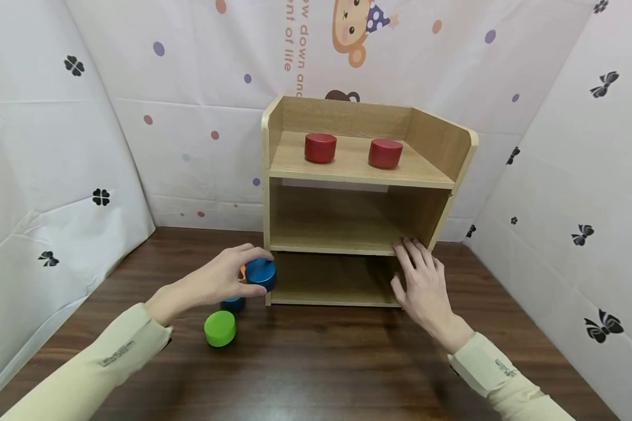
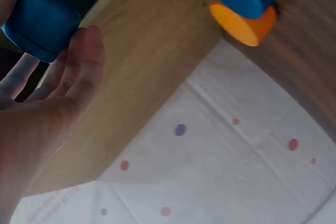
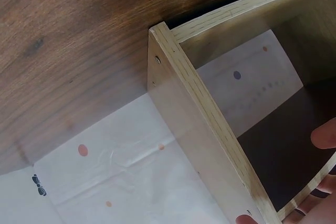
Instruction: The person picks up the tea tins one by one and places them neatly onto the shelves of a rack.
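My left hand (image 1: 222,273) pinches a blue round tin (image 1: 261,273) between thumb and fingers, just in front of the shelf's left side. The left wrist view shows the same blue tin (image 2: 43,22) held at the fingertips. Behind and below that hand are an orange tin (image 1: 241,273), mostly hidden, and another blue tin (image 1: 234,304). A green tin (image 1: 220,328) sits on the table nearer to me. My right hand (image 1: 425,286) rests its fingers on the front edge of the middle board at the wooden shelf's (image 1: 342,248) right side.
Two red tins, one left (image 1: 320,148) and one right (image 1: 385,154), stand on the shelf's top board. The dark wooden table (image 1: 305,362) extends in front. Printed white cloth (image 1: 200,146) hangs behind and on both sides.
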`<state>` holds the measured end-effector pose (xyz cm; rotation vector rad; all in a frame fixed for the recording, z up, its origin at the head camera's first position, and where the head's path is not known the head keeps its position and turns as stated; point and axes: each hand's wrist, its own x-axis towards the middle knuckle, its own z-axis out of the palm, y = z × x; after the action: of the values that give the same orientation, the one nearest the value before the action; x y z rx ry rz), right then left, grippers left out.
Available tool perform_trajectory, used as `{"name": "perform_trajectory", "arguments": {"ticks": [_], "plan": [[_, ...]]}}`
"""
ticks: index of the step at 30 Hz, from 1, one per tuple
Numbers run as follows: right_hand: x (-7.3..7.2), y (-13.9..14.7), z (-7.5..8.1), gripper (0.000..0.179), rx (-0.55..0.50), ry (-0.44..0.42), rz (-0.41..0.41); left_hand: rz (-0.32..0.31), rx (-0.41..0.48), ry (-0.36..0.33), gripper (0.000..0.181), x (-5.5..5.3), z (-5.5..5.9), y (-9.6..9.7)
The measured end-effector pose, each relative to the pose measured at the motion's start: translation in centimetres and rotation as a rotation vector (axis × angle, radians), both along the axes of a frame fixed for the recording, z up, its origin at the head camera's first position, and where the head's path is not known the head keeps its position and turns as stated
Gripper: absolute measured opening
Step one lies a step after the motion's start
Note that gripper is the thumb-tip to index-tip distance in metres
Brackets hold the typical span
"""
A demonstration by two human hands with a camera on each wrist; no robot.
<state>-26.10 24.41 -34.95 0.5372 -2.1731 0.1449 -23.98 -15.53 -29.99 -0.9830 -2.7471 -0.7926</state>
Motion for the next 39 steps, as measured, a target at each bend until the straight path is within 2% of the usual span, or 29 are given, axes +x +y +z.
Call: {"name": "perform_trajectory", "arguments": {"ticks": [5,9,15,21,28,34,39], "plan": [[-0.1,0.0,0.1,0.056,0.000,0.009,0.002,-0.035,0.002,0.060,0.053,0.2,1.5,1.7],[-0.2,0.1,0.1,0.057,0.000,0.020,0.002,-0.032,0.010,0.100,0.054,0.4,2.8,3.5],[-0.1,0.1,0.1,0.057,-0.002,0.017,-0.003,0.023,0.009,0.171,0.054,0.3,4.4,6.1],[-0.2,0.2,0.1,0.058,-0.001,0.008,-0.006,0.105,0.006,0.197,0.054,-0.7,5.5,8.1],[-0.3,0.3,0.0,0.057,0.002,0.020,-0.006,0.199,0.008,0.163,0.052,-2.4,5.7,10.0],[-0.2,0.2,-0.2,0.059,0.001,0.016,-0.007,0.241,0.018,0.123,0.052,-3.9,5.0,10.8],[-0.2,0.0,-0.1,0.058,-0.004,0.015,-0.003,0.268,0.016,0.121,0.054,-4.4,4.8,11.2]]}}
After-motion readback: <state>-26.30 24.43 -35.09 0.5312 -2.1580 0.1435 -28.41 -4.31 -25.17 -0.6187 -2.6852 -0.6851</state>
